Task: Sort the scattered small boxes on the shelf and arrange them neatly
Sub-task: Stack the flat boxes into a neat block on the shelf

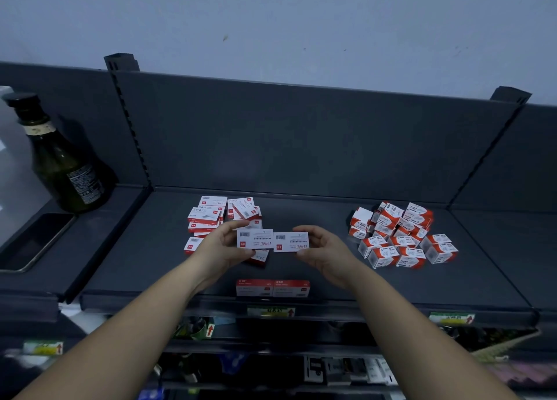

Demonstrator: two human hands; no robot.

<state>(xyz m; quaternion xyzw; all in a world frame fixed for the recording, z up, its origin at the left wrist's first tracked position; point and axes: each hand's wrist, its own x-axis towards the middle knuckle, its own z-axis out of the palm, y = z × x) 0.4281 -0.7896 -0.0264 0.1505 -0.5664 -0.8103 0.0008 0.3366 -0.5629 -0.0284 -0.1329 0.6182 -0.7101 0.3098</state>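
We hold two flat boxes end to end in the air, just behind and above the front pair, which sits side by side at the front edge of the shelf. Our left hand pinches the left box by its outer end, and our right hand pinches the right box the same way. The inner ends touch, and the shared long axis runs left to right, parallel to the front pair. We judge the coming move to be a short pull toward us and down, onto or beside that pair, each hand equally near its own half. Behind and left of the pair lies the loose staple pile, and well right of it the clip pile. Far left of the pair, a tray sits by a bottle, and we see no boxes in it.
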